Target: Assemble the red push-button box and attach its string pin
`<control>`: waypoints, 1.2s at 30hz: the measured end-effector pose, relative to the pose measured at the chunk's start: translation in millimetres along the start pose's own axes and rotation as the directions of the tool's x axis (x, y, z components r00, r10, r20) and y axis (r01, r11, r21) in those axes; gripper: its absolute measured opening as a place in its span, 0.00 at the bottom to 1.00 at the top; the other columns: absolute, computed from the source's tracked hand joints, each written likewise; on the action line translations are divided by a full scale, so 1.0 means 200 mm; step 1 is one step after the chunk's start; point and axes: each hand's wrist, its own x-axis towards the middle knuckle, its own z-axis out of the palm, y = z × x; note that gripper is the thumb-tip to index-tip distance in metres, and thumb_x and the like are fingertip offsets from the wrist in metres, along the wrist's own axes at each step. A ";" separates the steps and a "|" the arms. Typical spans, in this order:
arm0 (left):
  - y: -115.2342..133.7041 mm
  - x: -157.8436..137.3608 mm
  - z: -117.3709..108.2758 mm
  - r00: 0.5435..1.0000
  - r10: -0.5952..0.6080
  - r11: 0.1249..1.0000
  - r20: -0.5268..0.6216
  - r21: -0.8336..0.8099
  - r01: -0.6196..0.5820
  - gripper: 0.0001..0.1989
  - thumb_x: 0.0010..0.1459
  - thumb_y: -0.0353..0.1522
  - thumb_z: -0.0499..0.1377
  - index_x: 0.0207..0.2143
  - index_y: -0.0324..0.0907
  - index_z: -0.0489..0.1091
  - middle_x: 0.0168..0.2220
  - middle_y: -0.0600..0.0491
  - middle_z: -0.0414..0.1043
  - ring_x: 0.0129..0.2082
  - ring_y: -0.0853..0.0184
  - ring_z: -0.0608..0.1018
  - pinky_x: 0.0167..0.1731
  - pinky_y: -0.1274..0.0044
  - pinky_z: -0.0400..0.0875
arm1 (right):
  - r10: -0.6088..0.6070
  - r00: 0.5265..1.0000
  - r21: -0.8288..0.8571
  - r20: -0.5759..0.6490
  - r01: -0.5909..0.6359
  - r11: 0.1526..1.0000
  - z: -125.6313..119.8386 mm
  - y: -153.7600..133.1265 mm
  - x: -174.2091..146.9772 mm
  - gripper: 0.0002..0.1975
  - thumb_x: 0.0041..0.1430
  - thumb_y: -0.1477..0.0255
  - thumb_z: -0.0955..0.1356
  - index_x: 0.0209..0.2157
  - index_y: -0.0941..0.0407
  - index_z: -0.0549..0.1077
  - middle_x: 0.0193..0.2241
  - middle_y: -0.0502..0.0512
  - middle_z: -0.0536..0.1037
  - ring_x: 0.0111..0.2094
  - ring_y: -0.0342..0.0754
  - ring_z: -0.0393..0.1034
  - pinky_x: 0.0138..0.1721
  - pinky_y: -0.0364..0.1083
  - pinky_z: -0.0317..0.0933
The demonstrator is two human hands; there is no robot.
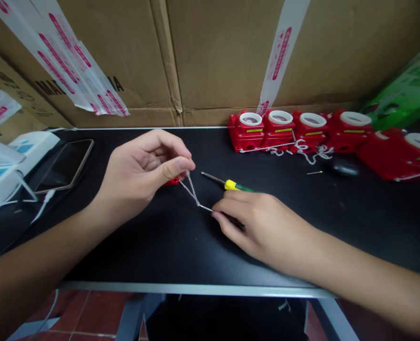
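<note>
My left hand (pixel 149 163) is raised over the black table, thumb and fingertips pinched on a pale string (pixel 192 190). Two strands of the string run down from the pinch and meet at the tip of a thin metal tool (pixel 205 208). My right hand (pixel 256 220) rests low over the table, fingers closed on that tool; its other end is mostly hidden, so its kind is unclear. Just behind my right hand lies a screwdriver (pixel 233 185) with a yellow and green handle. A small red piece (pixel 173 182) shows partly behind my left fingers.
Several red housings (pixel 247 135) with white round rims and loose strings line the back right. A small pin-like piece (pixel 314 173) and a dark rounded object (pixel 344 167) lie before them. At left are a phone (pixel 68 163) and a white power strip (pixel 4 175). Cardboard (pixel 213 61) stands behind.
</note>
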 end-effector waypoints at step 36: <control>0.01 -0.05 0.08 0.891 -0.210 0.966 0.403 0.227 0.125 0.03 0.67 0.33 0.70 0.39 0.45 0.86 0.36 0.56 0.83 0.35 0.74 0.82 0.38 0.84 0.75 | 0.202 0.827 0.571 -0.525 0.166 0.804 -0.01 0.06 0.06 0.04 0.71 0.70 0.75 0.40 0.54 0.79 0.35 0.50 0.78 0.32 0.43 0.73 0.34 0.47 0.68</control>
